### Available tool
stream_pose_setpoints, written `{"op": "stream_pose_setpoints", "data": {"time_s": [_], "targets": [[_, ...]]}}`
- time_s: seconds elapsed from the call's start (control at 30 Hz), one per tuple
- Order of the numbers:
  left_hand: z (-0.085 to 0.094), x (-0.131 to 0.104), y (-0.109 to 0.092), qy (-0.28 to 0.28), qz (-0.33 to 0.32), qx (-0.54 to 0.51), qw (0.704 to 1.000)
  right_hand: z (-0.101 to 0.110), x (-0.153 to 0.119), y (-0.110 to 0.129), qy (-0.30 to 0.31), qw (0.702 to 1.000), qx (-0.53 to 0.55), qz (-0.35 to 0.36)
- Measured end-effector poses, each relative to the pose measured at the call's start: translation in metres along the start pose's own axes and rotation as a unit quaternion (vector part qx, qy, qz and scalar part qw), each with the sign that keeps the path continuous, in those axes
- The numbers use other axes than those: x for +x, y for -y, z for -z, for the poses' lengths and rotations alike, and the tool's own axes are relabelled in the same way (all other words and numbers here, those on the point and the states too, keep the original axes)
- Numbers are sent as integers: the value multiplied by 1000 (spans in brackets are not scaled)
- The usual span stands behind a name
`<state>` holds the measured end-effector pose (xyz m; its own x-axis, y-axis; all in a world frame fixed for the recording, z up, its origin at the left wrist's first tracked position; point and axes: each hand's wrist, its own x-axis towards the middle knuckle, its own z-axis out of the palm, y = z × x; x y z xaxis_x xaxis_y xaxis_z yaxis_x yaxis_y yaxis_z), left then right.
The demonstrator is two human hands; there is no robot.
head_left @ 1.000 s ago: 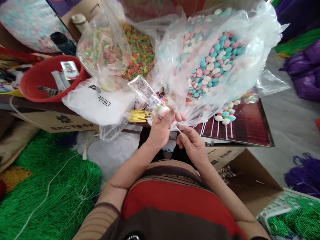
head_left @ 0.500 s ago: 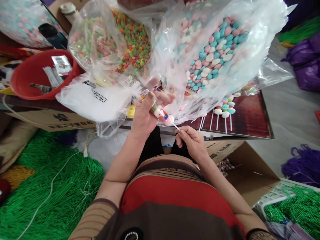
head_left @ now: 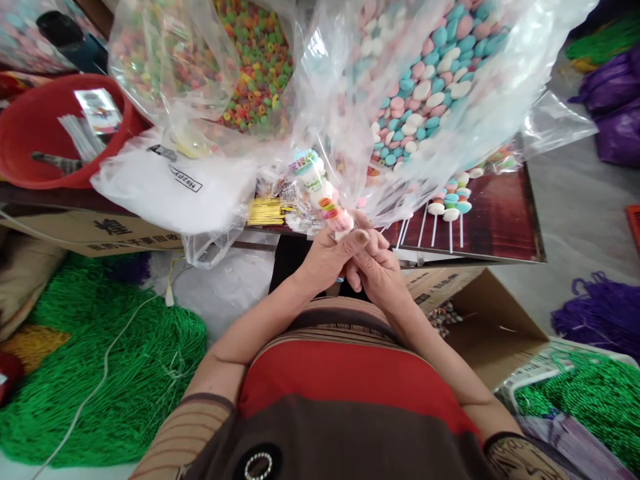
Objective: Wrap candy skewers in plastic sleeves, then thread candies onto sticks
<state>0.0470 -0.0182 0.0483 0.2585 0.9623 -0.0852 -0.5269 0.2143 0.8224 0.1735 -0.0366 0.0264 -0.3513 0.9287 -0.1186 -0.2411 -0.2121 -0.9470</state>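
Between both hands, just off the table's front edge, a candy skewer in a printed clear wrapper tilts up and to the left. My left hand is closed around the wrapper's lower end, thumb on top. My right hand meets it there, its fingers pinched together at the stick end, which the fingers hide. Yellow twist ties lie on the table left of the wrapped candy. Several unwrapped candy skewers rest to the right, their white sticks pointing toward me.
Behind the hands lie big clear bags of pastel candies and ring-shaped candies. A red basin stands at left beside a white plastic bag. An open cardboard box sits below right; green cords cover the floor at left.
My left hand has slid down the wrapped candy skewer to its stick end, joining my right hand. The wrapper's upper part is now uncovered. The view has shifted slightly.
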Motion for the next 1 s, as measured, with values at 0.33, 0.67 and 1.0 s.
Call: {"op": "stream_pose_setpoints", "data": {"time_s": [0.33,0.67,1.0], "targets": [[15,8,-15,-20,-91,198,976,3,2,10,-57,996,-45,59],[19,5,-13,-44,-179,391,902,4,0,2,-106,990,-76,57],[33,1,-24,-64,-112,225,966,0,-2,8,-112,983,-132,62]]}}
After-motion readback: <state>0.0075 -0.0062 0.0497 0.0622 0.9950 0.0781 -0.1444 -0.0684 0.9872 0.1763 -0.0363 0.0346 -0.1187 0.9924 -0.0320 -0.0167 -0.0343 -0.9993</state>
